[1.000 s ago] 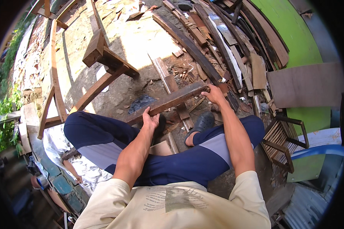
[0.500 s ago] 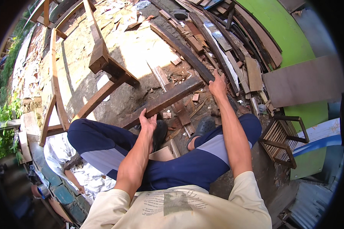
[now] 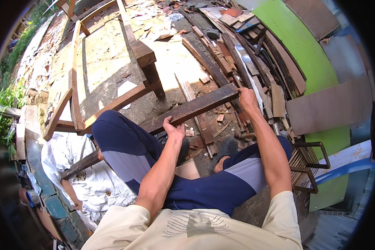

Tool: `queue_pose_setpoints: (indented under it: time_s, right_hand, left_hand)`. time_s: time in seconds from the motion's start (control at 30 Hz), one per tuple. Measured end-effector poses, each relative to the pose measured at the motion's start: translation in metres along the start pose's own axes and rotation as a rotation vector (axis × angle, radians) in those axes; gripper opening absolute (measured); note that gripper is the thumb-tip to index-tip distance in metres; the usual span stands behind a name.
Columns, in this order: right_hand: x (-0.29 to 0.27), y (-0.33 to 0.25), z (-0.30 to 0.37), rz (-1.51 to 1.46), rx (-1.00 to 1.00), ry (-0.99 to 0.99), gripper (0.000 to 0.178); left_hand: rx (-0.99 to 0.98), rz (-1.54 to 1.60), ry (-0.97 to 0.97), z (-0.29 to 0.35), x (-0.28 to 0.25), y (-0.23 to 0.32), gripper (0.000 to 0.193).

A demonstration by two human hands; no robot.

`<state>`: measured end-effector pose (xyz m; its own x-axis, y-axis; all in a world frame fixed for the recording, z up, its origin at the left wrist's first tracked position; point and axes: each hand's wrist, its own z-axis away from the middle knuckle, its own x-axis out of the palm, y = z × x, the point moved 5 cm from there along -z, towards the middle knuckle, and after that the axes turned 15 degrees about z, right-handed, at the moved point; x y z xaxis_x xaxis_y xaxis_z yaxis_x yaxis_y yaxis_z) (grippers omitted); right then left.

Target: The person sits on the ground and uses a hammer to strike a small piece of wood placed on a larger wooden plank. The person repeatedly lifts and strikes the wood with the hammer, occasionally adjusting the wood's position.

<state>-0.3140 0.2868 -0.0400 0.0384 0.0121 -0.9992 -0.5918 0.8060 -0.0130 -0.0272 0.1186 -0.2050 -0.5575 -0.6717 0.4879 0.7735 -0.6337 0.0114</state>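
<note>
A dark, square-edged wooden beam (image 3: 204, 105) slants across in front of my knees, its right end higher in view. My left hand (image 3: 175, 128) is curled against its near side, the thumb up on the wood and the fingers partly hidden beneath. At the beam's right end, my right hand (image 3: 248, 100) closes around the tip. The left part of the beam passes behind my raised left knee. A dark length of wood (image 3: 84, 163) comes out beyond that knee over a white sheet (image 3: 108, 183), in line with the beam.
A wooden frame (image 3: 129, 98) with legs lies ahead on the left. Another long beam (image 3: 206, 62) and piled planks (image 3: 275, 62) lie ahead and to the right. A small slatted wooden rack (image 3: 308, 166) stands by a green panel (image 3: 333, 187). Wood scraps litter the ground by my clogs.
My right hand has left the long beam on the ground and now grips the held beam's end. That end has risen and shifted right. My left hand stays on it; the whole view has shifted.
</note>
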Motion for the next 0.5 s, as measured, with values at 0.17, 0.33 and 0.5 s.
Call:
queue_pose_setpoints:
  time_s: [0.17,0.33,0.5]
  right_hand:
    - [-0.041,-0.041,-0.014,0.313,-0.157,-0.024,0.018]
    - [-0.050,-0.119,0.013,0.396,-0.592,-0.143,0.057]
    - [-0.044,-0.176,0.039,0.557,-0.744,-0.326,0.101]
  left_hand:
    - [-0.026,0.054,0.008,0.007,-0.007,-0.003,0.029]
    - [-0.118,0.122,-0.011,0.017,-0.012,-0.011,0.028]
    - [-0.239,0.149,-0.187,0.018,-0.011,-0.006,0.024]
